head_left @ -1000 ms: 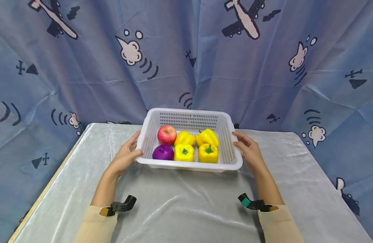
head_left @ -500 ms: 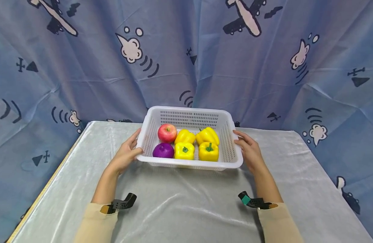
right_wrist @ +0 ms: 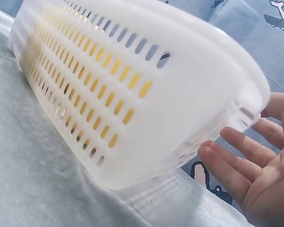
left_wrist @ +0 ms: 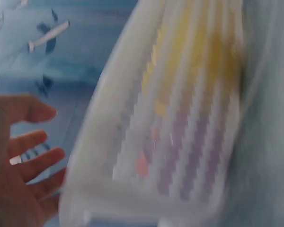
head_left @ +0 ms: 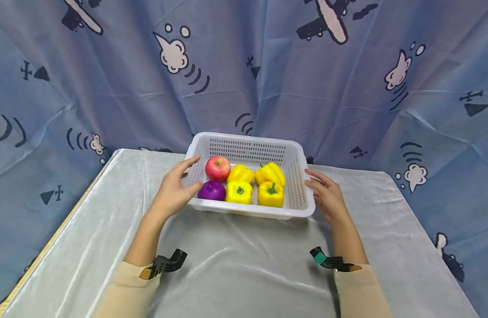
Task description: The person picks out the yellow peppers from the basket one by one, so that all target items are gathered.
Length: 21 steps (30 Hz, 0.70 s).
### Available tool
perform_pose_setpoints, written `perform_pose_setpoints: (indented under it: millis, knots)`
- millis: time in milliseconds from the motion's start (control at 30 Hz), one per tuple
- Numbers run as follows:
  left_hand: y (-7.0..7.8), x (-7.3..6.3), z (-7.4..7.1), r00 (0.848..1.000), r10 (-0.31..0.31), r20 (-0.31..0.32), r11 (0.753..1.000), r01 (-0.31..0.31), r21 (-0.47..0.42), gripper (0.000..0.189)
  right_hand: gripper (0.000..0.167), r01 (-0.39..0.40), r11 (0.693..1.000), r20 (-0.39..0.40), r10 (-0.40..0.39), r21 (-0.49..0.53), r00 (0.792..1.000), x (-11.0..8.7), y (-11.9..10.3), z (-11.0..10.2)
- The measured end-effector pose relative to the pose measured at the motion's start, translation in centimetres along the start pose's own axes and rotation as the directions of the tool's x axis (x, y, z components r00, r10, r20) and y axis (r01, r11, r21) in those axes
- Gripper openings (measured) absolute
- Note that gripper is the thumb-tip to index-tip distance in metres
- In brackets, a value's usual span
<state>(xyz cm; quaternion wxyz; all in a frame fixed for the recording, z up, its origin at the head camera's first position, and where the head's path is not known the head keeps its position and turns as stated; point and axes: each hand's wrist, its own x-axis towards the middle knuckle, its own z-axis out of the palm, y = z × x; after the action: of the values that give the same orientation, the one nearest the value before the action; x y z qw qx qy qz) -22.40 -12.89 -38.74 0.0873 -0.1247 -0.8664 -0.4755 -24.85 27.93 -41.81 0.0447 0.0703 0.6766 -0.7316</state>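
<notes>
A white slotted plastic basket (head_left: 244,210) stands at the back of the table. In it lie a red apple (head_left: 218,168), a round purple vegetable or fruit (head_left: 212,191) and several yellow bell peppers (head_left: 238,192). My left hand (head_left: 174,191) has spread thumb and fingers over the basket's left end, near the apple and the purple piece, holding nothing. In the left wrist view, that hand (left_wrist: 26,161) appears apart from the blurred basket wall. On the right, my right hand (head_left: 327,194) holds the rim, its fingertips (right_wrist: 210,153) at the underside in the right wrist view.
A pale silvery cloth covers the table (head_left: 236,274), with a light wooden edge along the left. Directly behind the basket hangs a blue curtain (head_left: 228,66) printed with planes and clouds. Black camera mounts (head_left: 170,261) are strapped to both wrists.
My left hand has let go of the basket's left rim and moved right, over that end. The right hand stays at its rim. The head view has tilted slightly down.
</notes>
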Motion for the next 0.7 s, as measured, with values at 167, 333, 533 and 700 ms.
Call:
perform_pose_setpoints:
  millis: [167,333,533,700]
  knots:
    - [2.0,1.0,1.6,0.992,0.028,0.124,0.999,-0.025,-0.027,0.056,0.055,0.005,1.0,-0.001,-0.005,0.018,1.0,0.2,0.1,0.1]
    - [2.5,2.1,3.1,0.956,0.047,0.288,0.998,-0.037,-0.042,0.062,0.055,-0.004,1.0,-0.009,0.004,-0.011,1.0,0.0,0.3,0.0]
    - [2.3,3.2,4.4,0.918,0.132,0.374,0.991,-0.122,-0.05,0.062,0.054,0.003,0.999,-0.024,-0.004,-0.049,1.0,-0.1,0.4,0.0]
    - [1.5,3.7,5.3,0.906,0.159,0.392,0.987,-0.148,-0.059,0.064,0.051,0.011,0.999,-0.032,-0.013,-0.039,0.999,0.0,0.7,0.1]
